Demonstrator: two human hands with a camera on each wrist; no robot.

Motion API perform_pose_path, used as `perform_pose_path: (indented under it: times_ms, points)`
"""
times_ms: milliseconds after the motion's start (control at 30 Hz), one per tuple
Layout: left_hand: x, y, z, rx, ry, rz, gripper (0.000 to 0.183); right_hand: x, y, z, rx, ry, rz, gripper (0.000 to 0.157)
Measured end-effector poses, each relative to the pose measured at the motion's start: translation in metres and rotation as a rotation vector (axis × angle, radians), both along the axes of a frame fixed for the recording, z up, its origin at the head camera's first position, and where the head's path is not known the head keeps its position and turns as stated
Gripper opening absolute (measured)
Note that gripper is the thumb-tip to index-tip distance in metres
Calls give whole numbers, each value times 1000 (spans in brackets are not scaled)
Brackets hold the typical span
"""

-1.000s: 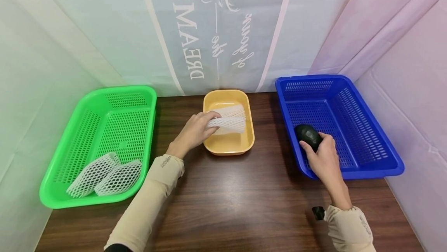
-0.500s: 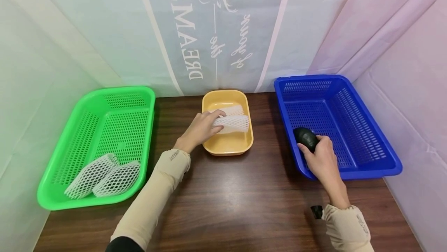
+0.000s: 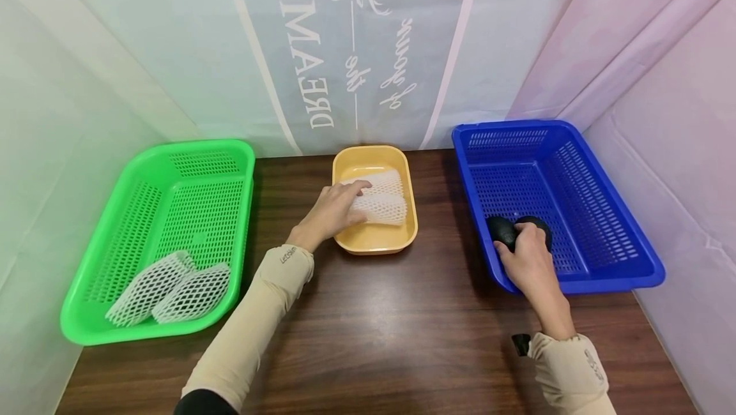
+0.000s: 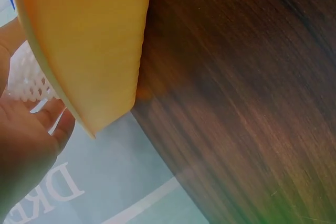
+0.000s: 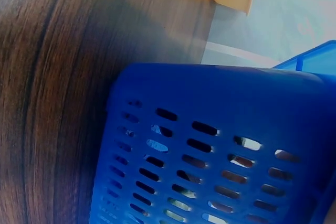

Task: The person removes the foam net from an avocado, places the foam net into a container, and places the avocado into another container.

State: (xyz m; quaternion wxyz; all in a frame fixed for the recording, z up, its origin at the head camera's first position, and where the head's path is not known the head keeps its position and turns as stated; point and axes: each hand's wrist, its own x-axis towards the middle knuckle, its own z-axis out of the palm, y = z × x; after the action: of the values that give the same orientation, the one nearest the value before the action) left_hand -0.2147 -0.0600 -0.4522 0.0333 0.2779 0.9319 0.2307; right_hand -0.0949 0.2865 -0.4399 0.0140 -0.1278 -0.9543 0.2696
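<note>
Second dark fruit now showing beside the first

Beneath our right hand (image 3: 530, 258) we see two dark fruits, where a second ago we saw one; the white netting under our left hand (image 3: 333, 211) has settled lower.

Our right thumb and fingers are curled on the left dark fruit (image 3: 500, 233), inside the blue basket (image 3: 604, 223) by its near left corner; the right dark fruit (image 3: 545, 228) sits just beside it, partly hidden by our hand. Our left thumb and fingers straddle the end of the netting (image 3: 386, 211) in the yellow tray (image 3: 374, 249); whether they pinch it, we cannot tell.

To do this well, we'd settle one fruit firmly in the palm before lifting, so its neighbour doesn't get dragged along. With the netting, we'd pinch a single layer gently, since it looks easily crushed.
</note>
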Motion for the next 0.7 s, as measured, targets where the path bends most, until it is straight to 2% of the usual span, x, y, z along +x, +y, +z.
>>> perform_pose_path:
  times_ms: [200,433,700]
  points:
    - [4,-3,4,-25,-5,-9,68,0,-1,0,-3,22,-10,55]
    - [9,-8,11,-27,-13,11,68,0,-3,0,-8,16,-40,55]
    - [15,-16,20,-49,-47,33,70,1,-4,0,0,32,-37,53]
